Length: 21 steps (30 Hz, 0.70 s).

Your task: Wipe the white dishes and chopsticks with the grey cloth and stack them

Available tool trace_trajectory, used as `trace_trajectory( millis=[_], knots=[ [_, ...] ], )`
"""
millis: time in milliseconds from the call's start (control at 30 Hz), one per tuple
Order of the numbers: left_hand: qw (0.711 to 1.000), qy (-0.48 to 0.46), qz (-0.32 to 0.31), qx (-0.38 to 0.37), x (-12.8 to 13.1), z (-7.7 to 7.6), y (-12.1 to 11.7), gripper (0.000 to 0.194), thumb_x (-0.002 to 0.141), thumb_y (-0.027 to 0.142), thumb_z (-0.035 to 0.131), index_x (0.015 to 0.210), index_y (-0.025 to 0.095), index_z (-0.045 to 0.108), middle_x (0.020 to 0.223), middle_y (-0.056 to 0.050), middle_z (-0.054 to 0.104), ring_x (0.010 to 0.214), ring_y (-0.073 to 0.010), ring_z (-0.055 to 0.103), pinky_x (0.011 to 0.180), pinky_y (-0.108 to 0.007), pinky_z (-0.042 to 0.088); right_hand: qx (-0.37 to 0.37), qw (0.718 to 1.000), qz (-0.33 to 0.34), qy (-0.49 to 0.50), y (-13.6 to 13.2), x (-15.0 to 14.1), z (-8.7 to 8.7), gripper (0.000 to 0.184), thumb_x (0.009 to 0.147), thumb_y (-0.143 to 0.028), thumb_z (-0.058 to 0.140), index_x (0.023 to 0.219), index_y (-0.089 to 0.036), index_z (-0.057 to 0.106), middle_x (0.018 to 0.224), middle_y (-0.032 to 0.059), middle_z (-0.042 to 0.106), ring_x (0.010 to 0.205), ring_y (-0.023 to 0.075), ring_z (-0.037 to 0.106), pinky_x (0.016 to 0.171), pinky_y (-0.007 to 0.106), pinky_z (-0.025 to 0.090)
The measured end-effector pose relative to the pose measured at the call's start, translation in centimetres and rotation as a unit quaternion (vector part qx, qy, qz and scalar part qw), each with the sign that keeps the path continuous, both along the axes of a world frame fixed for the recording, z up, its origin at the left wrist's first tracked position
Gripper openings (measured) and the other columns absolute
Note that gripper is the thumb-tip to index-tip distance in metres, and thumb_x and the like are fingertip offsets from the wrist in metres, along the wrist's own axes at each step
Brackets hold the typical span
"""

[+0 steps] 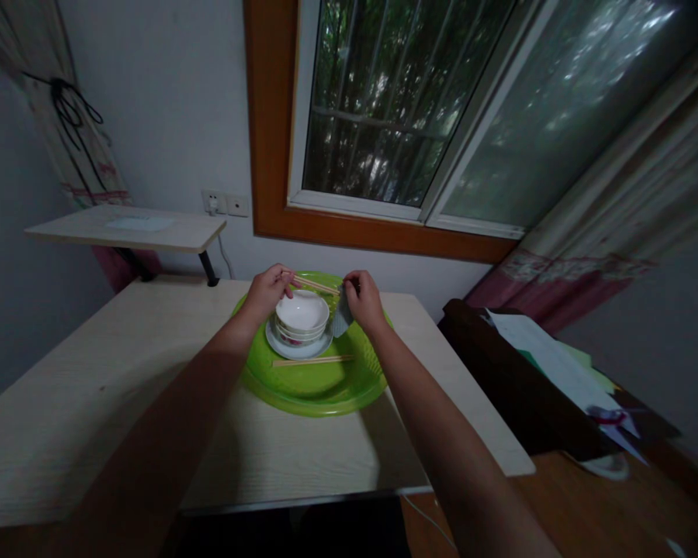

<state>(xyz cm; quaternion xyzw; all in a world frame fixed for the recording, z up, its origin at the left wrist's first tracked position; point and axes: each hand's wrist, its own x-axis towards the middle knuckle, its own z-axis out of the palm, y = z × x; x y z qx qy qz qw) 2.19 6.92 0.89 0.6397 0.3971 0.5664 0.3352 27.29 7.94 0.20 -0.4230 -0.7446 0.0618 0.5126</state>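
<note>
My left hand [271,290] is closed on one end of a pair of chopsticks [314,284], held level above the far side of a green round tray [314,404]. My right hand [361,294] pinches a grey cloth [343,314], which hangs down by the chopsticks' other end. Between and below the hands stands a stack of white bowls [302,314] on a white plate [294,353] inside the tray. Another pair of chopsticks [312,361] lies in the tray, nearer to me than the plate.
The tray rests on a pale wooden table [122,372]. A small raised shelf [133,229] stands at the table's back left. Behind are a wall and a wood-framed window [384,116]. To the right, papers [547,356] lie on a dark brown piece of furniture [500,380].
</note>
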Motion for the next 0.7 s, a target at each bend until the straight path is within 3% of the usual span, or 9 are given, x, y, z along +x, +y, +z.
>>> trace_trajectory(
  millis=[233, 433, 567, 700],
  knots=[
    [0.998, -0.027, 0.059, 0.008, -0.3, 0.4, -0.2, 0.015, 0.089, 0.034, 0.056, 0.089, 0.02, 0.061, 0.08, -0.004, 0.072, 0.06, -0.0129, 0.06, 0.057, -0.025, 0.045, 0.006, 0.996, -0.032, -0.082, -0.2, 0.6, 0.0, 0.016, 0.076, -0.016, 0.055, 0.091, -0.022, 0.055, 0.096, 0.0071, 0.057, 0.094, 0.0244, 0.054, 0.088, 0.041, 0.047],
    [0.996, -0.033, 0.077, 0.011, -0.5, 0.5, -0.2, 0.016, 0.09, 0.035, 0.056, 0.089, 0.02, 0.061, 0.078, -0.003, 0.071, 0.06, -0.013, 0.06, 0.057, -0.025, 0.045, 0.005, 0.991, -0.077, -0.112, 0.2, 1.0, -0.2, 0.018, 0.079, -0.026, 0.068, 0.095, -0.022, 0.061, 0.1, 0.0087, 0.06, 0.098, 0.0269, 0.053, 0.091, 0.042, 0.045],
    [0.996, -0.038, 0.075, 0.005, -0.5, 0.4, -0.1, 0.017, 0.09, 0.035, 0.055, 0.09, 0.019, 0.061, 0.08, -0.004, 0.071, 0.06, -0.0128, 0.061, 0.057, -0.025, 0.045, 0.019, 0.99, -0.107, -0.093, 0.4, 1.4, -0.1, 0.006, 0.084, -0.026, 0.066, 0.088, -0.022, 0.064, 0.094, 0.0077, 0.061, 0.093, 0.0258, 0.054, 0.088, 0.041, 0.046],
    [0.998, -0.006, 0.061, 0.013, -0.4, 0.2, 0.0, 0.017, 0.091, 0.033, 0.053, 0.093, 0.019, 0.063, 0.083, -0.005, 0.073, 0.062, -0.0132, 0.061, 0.059, -0.025, 0.046, 0.047, 0.988, -0.146, -0.035, 0.0, 1.6, 0.6, 0.008, 0.089, -0.029, 0.063, 0.089, -0.021, 0.066, 0.094, 0.008, 0.062, 0.088, 0.0245, 0.055, 0.086, 0.041, 0.047]
  ],
)
